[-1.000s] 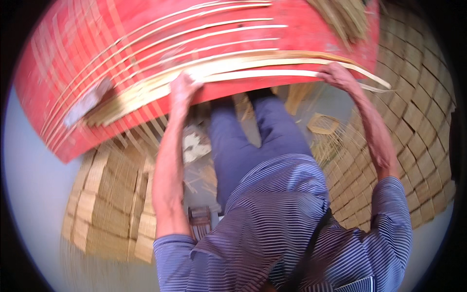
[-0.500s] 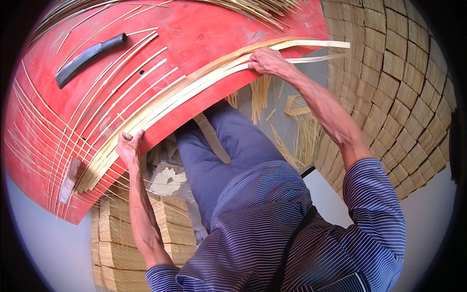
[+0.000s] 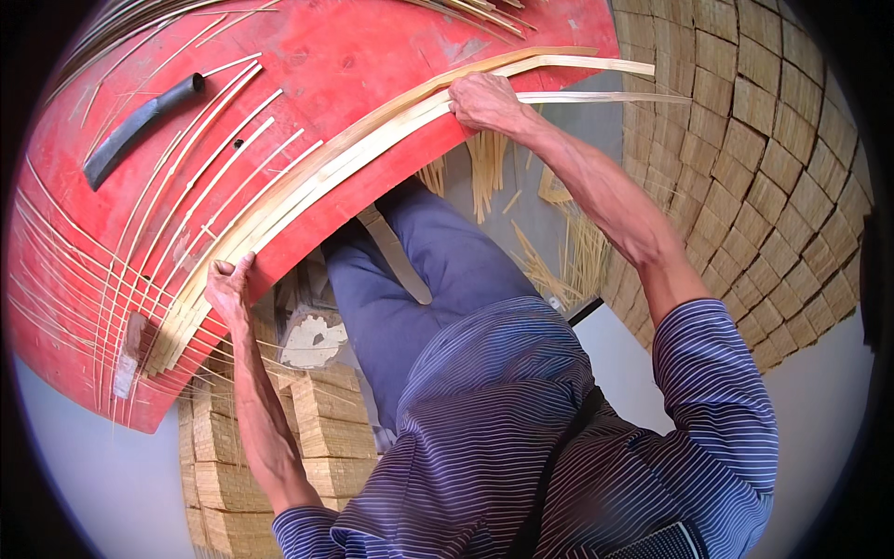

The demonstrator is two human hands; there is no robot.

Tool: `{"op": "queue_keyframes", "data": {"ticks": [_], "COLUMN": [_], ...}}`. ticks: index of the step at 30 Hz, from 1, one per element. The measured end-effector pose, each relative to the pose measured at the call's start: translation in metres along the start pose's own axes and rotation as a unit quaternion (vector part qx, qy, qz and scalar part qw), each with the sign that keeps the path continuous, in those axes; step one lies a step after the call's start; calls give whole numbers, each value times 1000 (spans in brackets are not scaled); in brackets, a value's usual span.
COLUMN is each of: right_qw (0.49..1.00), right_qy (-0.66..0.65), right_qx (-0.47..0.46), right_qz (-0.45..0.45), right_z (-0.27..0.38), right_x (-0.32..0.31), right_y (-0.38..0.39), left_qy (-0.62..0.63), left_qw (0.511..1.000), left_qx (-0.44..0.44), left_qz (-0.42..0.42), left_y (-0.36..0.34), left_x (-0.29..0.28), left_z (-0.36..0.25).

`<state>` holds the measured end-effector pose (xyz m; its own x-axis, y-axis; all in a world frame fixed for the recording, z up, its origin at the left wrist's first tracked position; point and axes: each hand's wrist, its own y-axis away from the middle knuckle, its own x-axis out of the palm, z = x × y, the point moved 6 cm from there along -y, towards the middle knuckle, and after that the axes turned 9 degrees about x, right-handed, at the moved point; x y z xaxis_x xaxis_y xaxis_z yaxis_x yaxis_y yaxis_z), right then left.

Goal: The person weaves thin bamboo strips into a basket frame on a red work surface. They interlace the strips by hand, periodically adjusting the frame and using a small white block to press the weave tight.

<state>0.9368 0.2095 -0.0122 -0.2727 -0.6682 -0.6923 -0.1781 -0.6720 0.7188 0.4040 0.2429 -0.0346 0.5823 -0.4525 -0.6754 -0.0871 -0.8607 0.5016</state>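
Note:
Long pale bamboo strips (image 3: pixel 321 182) lie side by side along the near edge of a red board (image 3: pixel 372 200). At their far right part, my right hand (image 3: pixel 486 102) is closed on the near strip, whose thin free end (image 3: pixel 605 97) sticks out past the board. My left hand (image 3: pixel 230 291) rests at the lower left part of the strips, thumb raised and fingers curled at the near edge; what lies under those fingers is hidden. Thin cross strips (image 3: pixel 102 293) weave through the left ends, where a small wooden block (image 3: pixel 128 356) sits on them.
A curved black tube (image 3: pixel 144 130) lies on the board's left side, and more thin strips (image 3: pixel 466 14) are at the far edge. Stacked bundles of cut strips stand right (image 3: pixel 745 186) and lower left (image 3: pixel 233 466). Loose offcuts (image 3: pixel 489 172) hang or lie beyond my knees.
The whole view has shifted slightly. The free end of the near strip reaches farther right past my right hand. Both hands keep nearly the same places on the strips.

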Motion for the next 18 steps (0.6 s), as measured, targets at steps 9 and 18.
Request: {"op": "queue_keyframes", "data": {"ticks": [9,18], "right_qw": [999,991], "right_qy": [-12,-39], "right_qx": [-5,36], "right_qz": [-47,-120], "right_z": [0,14], "right_x": [5,1], "right_y": [0,9], "left_qy": [58,40], "left_qw": [998,999], "left_qx": [-20,-31], "left_qz": [-5,-2], "left_y": [2,2], "left_x": [0,2], "left_z": [-6,1]}}
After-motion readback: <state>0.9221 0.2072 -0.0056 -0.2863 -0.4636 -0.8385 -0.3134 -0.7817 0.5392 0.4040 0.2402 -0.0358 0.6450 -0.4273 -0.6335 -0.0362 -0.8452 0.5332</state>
